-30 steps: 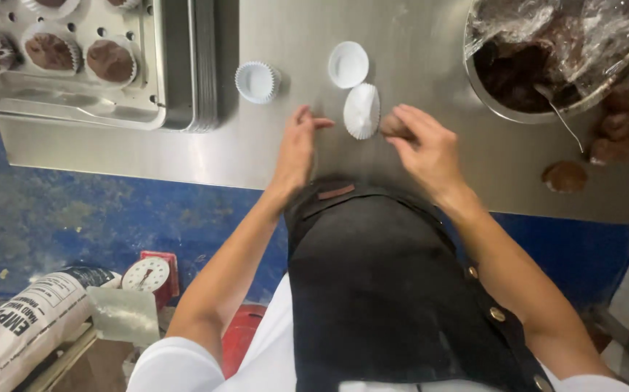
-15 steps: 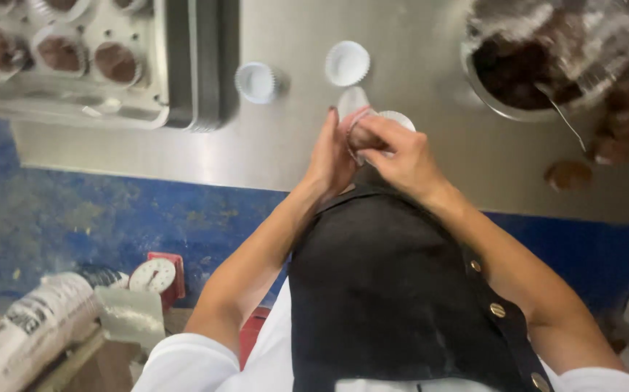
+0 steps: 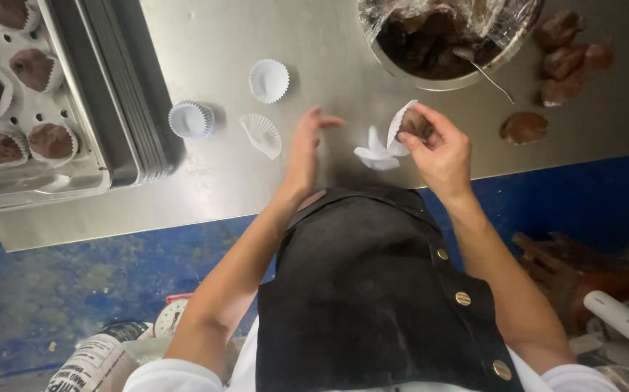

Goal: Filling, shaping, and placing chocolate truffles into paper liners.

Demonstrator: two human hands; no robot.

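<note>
Right grip (image 3: 438,149) pinched on dough ball (image 3: 414,123) in a liner (image 3: 400,129), just below the bowl (image 3: 430,76); left grip (image 3: 307,149) open, empty. Best seated gently, pleats kept uncrushed.

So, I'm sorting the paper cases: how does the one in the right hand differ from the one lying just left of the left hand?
The case in the right hand is pinched around a brown dough ball, off the table; the case beside the left hand is empty. The held one is folded around its filling; the loose one lies tipped on its side, splayed open on the steel table. Both are white, pleated paper.
</note>
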